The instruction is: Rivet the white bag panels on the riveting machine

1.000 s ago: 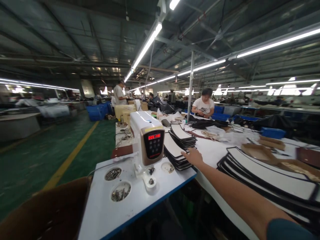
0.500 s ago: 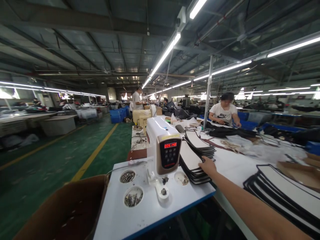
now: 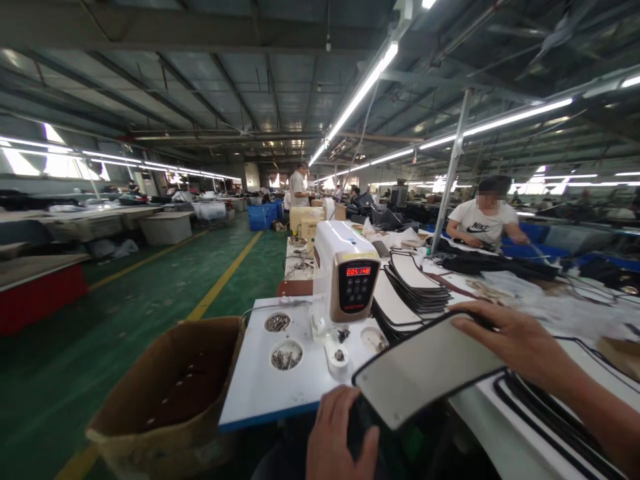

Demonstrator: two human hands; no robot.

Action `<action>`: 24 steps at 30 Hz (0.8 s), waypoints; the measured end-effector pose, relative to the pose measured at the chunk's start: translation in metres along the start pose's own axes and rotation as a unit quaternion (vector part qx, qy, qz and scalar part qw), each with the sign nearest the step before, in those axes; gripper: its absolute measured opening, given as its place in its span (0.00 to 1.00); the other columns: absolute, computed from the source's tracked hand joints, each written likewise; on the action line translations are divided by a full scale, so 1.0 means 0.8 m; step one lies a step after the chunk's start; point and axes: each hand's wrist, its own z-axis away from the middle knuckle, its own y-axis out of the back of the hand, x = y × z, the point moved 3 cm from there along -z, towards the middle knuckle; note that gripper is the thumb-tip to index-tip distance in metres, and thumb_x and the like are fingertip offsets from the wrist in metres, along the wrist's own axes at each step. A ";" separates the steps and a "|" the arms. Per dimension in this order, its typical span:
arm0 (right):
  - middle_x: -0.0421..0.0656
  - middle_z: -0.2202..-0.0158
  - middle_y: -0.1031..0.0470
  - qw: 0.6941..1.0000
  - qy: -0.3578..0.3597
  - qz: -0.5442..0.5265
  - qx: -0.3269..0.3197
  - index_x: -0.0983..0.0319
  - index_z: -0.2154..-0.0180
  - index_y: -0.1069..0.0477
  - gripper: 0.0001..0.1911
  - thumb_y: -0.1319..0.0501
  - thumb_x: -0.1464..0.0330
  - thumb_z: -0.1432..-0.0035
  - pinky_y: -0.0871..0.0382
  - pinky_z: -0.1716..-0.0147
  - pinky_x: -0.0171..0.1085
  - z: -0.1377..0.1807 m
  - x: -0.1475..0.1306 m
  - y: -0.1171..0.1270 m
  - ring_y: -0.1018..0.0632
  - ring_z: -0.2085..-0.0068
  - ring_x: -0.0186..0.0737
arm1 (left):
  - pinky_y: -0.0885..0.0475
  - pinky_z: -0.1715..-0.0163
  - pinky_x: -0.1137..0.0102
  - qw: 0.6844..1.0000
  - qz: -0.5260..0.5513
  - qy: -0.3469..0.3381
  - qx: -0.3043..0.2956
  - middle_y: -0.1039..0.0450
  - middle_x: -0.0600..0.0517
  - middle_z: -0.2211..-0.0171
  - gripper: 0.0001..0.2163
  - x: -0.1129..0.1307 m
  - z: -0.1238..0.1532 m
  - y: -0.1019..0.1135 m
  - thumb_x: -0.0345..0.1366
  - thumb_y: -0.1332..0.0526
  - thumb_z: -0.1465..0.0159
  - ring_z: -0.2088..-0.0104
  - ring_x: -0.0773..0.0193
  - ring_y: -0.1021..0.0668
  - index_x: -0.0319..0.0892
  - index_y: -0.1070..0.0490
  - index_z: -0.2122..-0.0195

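Observation:
My right hand (image 3: 510, 337) grips a curved white panel with black edging (image 3: 425, 373) by its far right edge, thumb on top. The panel is tilted in the air in front of the table. Just off its left end is my left hand (image 3: 343, 437), thumb and fingers apart, holding nothing. Behind the hands stands a white machine (image 3: 340, 260) with a red number display and a low white arm (image 3: 337, 360). Similar panels lie in stacks (image 3: 417, 287) to the machine's right, and another pile (image 3: 555, 413) lies under my right forearm.
Round wells (image 3: 287, 356) in the tabletop (image 3: 250, 400) hold small metal parts. A cardboard box (image 3: 155, 433) stands on the floor to the left. Across the table, a person in a white shirt (image 3: 483, 223) handles black material. A metal post (image 3: 450, 173) rises beside the table.
My right hand has lifted a panel off the stack beside the machine and brought it nearer. My left hand has come into view below. The camera has turned left.

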 end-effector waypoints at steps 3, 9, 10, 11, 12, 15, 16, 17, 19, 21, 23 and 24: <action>0.38 0.58 0.19 0.982 0.113 -0.030 -0.150 0.49 0.55 0.22 0.12 0.38 0.58 0.40 0.26 0.58 0.35 0.031 -0.060 -0.024 0.19 0.58 0.42 | 0.34 0.41 0.54 0.999 0.042 -0.005 -0.014 0.29 0.45 0.45 0.26 0.060 -0.028 -0.002 0.39 0.36 0.45 0.44 0.51 0.29 0.48 0.34 0.43; 0.45 0.54 0.22 0.981 0.150 -0.055 -0.108 0.54 0.51 0.25 0.17 0.35 0.63 0.43 0.31 0.49 0.44 0.065 -0.103 -0.110 0.23 0.52 0.46 | 0.30 0.64 0.69 0.975 0.178 0.113 -0.077 0.26 0.52 0.69 0.11 0.054 -0.021 -0.023 0.42 0.45 0.36 0.67 0.63 0.25 0.43 0.28 0.68; 0.47 0.50 0.24 0.990 0.097 -0.067 -0.073 0.55 0.48 0.27 0.22 0.34 0.61 0.45 0.33 0.46 0.47 0.068 -0.094 -0.125 0.24 0.49 0.49 | 0.30 0.67 0.69 0.965 0.207 0.154 -0.052 0.26 0.52 0.68 0.12 0.038 -0.016 -0.024 0.45 0.44 0.36 0.66 0.63 0.25 0.42 0.28 0.65; 0.48 0.48 0.26 0.993 0.035 -0.091 -0.061 0.56 0.45 0.30 0.26 0.34 0.60 0.46 0.34 0.45 0.48 0.073 -0.083 -0.141 0.26 0.47 0.50 | 0.29 0.69 0.70 0.951 0.235 0.197 -0.033 0.25 0.51 0.67 0.14 0.021 -0.010 -0.026 0.47 0.44 0.37 0.67 0.62 0.25 0.42 0.29 0.63; 0.48 0.47 0.26 0.989 -0.030 -0.125 -0.072 0.57 0.42 0.33 0.29 0.35 0.58 0.46 0.33 0.45 0.48 0.079 -0.070 -0.159 0.25 0.47 0.49 | 0.29 0.72 0.70 0.936 0.261 0.236 -0.017 0.25 0.50 0.65 0.16 0.005 -0.005 -0.027 0.49 0.44 0.37 0.67 0.62 0.24 0.42 0.29 0.60; 0.47 0.51 0.24 0.941 -0.163 -0.237 -0.177 0.59 0.44 0.33 0.27 0.41 0.54 0.41 0.28 0.52 0.44 0.108 -0.043 -0.214 0.22 0.52 0.47 | 0.29 0.77 0.71 0.901 0.310 0.304 0.014 0.26 0.48 0.62 0.19 -0.028 0.012 -0.033 0.51 0.42 0.39 0.66 0.61 0.24 0.41 0.31 0.55; 0.47 0.52 0.23 0.927 -0.175 -0.260 -0.205 0.59 0.46 0.30 0.25 0.43 0.53 0.40 0.28 0.52 0.43 0.117 -0.039 -0.229 0.22 0.52 0.47 | 0.29 0.77 0.72 0.893 0.321 0.315 0.018 0.26 0.48 0.61 0.20 -0.034 0.018 -0.036 0.51 0.41 0.39 0.66 0.61 0.23 0.41 0.31 0.55; 0.46 0.53 0.23 0.919 -0.176 -0.273 -0.224 0.59 0.49 0.28 0.23 0.45 0.52 0.39 0.29 0.51 0.43 0.125 -0.036 -0.242 0.23 0.52 0.47 | 0.28 0.76 0.72 0.884 0.336 0.325 0.016 0.26 0.47 0.61 0.20 -0.037 0.022 -0.039 0.51 0.41 0.40 0.66 0.62 0.23 0.41 0.31 0.55; 0.46 0.53 0.22 0.910 -0.178 -0.283 -0.244 0.58 0.54 0.26 0.22 0.47 0.51 0.37 0.30 0.51 0.43 0.136 -0.034 -0.262 0.23 0.51 0.48 | 0.27 0.75 0.72 0.861 0.376 0.342 0.009 0.26 0.47 0.59 0.20 -0.040 0.030 -0.045 0.50 0.41 0.39 0.64 0.62 0.23 0.41 0.31 0.54; 0.45 0.55 0.22 0.900 -0.197 -0.287 -0.262 0.57 0.55 0.26 0.24 0.49 0.49 0.37 0.29 0.54 0.43 0.140 -0.033 -0.279 0.23 0.53 0.48 | 0.26 0.73 0.72 0.837 0.417 0.354 0.006 0.26 0.46 0.57 0.20 -0.042 0.033 -0.048 0.49 0.41 0.39 0.63 0.62 0.23 0.42 0.31 0.52; 0.45 0.59 0.21 0.894 -0.207 -0.284 -0.276 0.58 0.58 0.25 0.25 0.51 0.48 0.36 0.29 0.59 0.41 0.135 -0.033 -0.291 0.22 0.57 0.48 | 0.26 0.72 0.72 0.821 0.443 0.361 0.007 0.26 0.45 0.56 0.20 -0.046 0.030 -0.045 0.49 0.40 0.39 0.61 0.62 0.23 0.42 0.32 0.51; 0.44 0.61 0.21 0.899 -0.203 -0.272 -0.275 0.58 0.61 0.26 0.25 0.51 0.48 0.36 0.30 0.61 0.41 0.129 -0.033 -0.294 0.22 0.60 0.47 | 0.25 0.71 0.71 0.817 0.448 0.363 0.005 0.26 0.45 0.55 0.20 -0.049 0.027 -0.042 0.48 0.39 0.39 0.61 0.62 0.23 0.41 0.32 0.51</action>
